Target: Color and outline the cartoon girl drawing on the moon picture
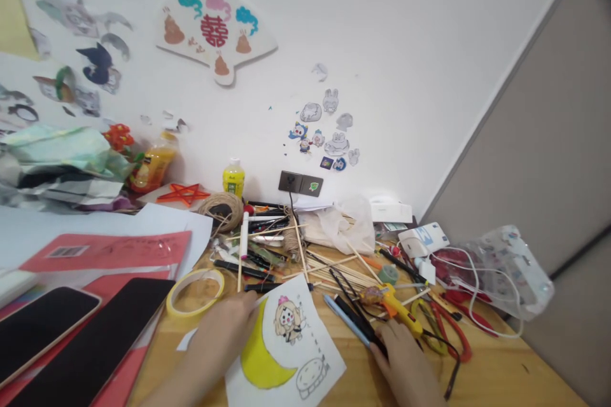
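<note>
A white paper sheet with a drawing point(286, 346) lies flat on the wooden table point(496, 375), turned a bit crooked. It shows a big yellow moon, a little cartoon girl and a round cake. Its left edge sits under the left hand point(219, 337). A thin black pen point(356, 321) lies slanted beside it, with its low end under the right hand point(405, 365).

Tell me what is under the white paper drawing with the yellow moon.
The white paper drawing lies on the light wooden table, with a white paper scrap poking out at its left edge. The left hand rests on its left side. Anything else beneath is hidden.
</note>
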A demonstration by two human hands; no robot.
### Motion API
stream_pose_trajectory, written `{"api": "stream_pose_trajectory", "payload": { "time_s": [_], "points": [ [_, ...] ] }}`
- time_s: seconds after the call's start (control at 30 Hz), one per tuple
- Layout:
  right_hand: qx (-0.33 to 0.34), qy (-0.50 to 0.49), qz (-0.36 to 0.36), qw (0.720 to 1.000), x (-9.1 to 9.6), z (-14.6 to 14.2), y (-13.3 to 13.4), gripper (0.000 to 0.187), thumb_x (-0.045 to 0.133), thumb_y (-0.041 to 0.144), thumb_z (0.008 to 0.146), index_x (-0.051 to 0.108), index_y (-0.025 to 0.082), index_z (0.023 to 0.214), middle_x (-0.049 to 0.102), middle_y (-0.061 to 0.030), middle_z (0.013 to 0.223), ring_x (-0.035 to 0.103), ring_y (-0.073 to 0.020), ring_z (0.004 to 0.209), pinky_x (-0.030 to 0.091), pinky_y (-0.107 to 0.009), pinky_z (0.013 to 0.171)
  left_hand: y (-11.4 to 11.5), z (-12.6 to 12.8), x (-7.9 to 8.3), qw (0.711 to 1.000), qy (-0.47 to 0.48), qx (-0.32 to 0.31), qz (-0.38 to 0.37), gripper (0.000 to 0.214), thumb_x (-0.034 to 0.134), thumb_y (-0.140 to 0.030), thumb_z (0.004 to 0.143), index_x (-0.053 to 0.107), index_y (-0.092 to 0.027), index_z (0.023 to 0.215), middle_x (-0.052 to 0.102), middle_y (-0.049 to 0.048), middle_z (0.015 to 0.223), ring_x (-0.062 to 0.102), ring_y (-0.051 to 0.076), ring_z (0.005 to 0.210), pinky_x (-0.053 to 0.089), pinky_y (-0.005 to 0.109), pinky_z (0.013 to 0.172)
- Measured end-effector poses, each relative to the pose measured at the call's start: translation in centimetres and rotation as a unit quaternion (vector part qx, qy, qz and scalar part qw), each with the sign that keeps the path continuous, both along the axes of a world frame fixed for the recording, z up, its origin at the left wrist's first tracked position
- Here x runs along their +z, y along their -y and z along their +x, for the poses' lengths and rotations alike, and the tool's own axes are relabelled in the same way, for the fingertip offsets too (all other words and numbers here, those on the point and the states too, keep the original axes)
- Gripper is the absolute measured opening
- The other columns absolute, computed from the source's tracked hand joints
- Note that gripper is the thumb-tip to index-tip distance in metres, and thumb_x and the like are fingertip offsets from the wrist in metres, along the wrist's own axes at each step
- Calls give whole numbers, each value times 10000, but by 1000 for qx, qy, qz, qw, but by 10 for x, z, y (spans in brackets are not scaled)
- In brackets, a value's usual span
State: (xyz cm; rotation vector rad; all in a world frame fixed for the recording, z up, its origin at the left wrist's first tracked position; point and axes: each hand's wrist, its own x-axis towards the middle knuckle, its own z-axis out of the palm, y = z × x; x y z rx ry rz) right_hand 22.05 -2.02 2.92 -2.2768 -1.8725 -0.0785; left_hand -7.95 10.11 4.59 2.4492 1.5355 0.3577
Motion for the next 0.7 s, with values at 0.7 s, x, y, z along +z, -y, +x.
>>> {"api": "stream_pose_trajectory", "payload": {
  "time_s": [0.7],
  "points": [
    [196,-336,-28,921,33,-39,-5,166,514,317,812,611,191,765,632,-26,741,561,-188,702,401,-268,638,36,27,-3,876,110,-270,384,288,414,-228,955,501,-165,1222,675,106,1027,617,226,980,503,379,889]
  ]
}}
